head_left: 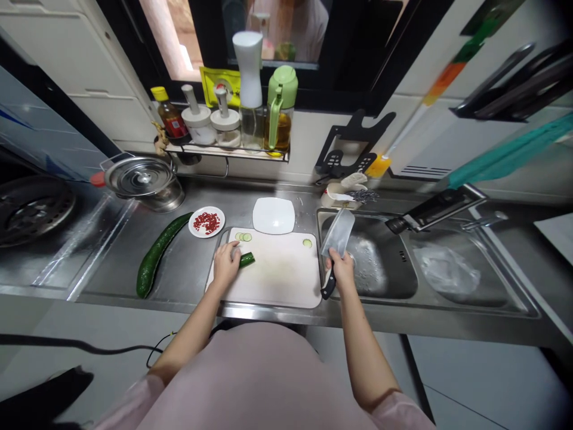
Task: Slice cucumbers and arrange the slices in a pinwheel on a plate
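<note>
My left hand (pixel 227 266) rests at the left of the white cutting board (pixel 282 286), its fingers curled over a short cut piece of cucumber (pixel 247 259). The piece's left end is hidden under the hand. Thin cucumber slices (pixel 243 237) lie just beyond my fingertips, and another slice (pixel 307 243) sits near the board's far right corner. My right hand (pixel 341 270) grips a broad-bladed kitchen knife (pixel 341 230) by its black handle. The blade points up and away, over the sink's left edge, apart from the cucumber.
A whole long cucumber (pixel 159 254) lies to the left, beside a small plate (pixel 197 229) of chopped red pieces. Beyond the board is a white dish (pixel 273 215). A lidded pot (pixel 163 197) stands at the back left; the sink (pixel 394 269) is on the right.
</note>
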A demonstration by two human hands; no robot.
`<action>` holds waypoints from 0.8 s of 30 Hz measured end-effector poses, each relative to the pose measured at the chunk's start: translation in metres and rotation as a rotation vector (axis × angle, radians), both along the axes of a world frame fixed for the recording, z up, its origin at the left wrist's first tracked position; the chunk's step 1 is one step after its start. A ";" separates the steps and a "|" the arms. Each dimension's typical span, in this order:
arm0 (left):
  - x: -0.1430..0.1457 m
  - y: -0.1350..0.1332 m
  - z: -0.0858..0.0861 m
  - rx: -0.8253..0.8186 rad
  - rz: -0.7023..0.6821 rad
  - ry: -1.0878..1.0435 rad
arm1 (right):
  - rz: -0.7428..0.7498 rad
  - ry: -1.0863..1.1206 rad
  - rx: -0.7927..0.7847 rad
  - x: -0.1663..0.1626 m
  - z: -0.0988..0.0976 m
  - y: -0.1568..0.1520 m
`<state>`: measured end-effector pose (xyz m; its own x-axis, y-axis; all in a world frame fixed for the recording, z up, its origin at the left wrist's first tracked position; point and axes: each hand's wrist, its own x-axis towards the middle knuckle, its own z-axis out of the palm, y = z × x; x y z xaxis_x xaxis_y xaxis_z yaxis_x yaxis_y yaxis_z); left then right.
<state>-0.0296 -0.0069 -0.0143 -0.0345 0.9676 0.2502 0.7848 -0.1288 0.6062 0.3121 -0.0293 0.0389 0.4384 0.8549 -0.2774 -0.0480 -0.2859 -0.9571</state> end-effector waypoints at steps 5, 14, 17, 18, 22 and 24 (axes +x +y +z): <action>-0.003 -0.027 -0.004 0.009 -0.115 0.063 | 0.162 -0.200 -0.029 -0.012 -0.004 -0.014; 0.000 -0.024 0.004 -0.151 -0.278 0.176 | 0.528 -0.639 -0.121 -0.063 -0.013 -0.037; 0.003 -0.026 0.004 -0.178 -0.292 0.177 | 0.622 -0.777 -0.179 -0.077 -0.007 -0.043; 0.004 -0.028 0.004 -0.187 -0.299 0.176 | 0.654 -0.816 -0.209 -0.081 -0.005 -0.045; 0.009 -0.038 0.004 -0.224 -0.343 0.174 | 0.760 -0.926 -0.324 -0.092 0.004 -0.052; 0.011 -0.042 0.004 -0.218 -0.361 0.173 | 0.811 -0.959 -0.356 -0.096 0.008 -0.054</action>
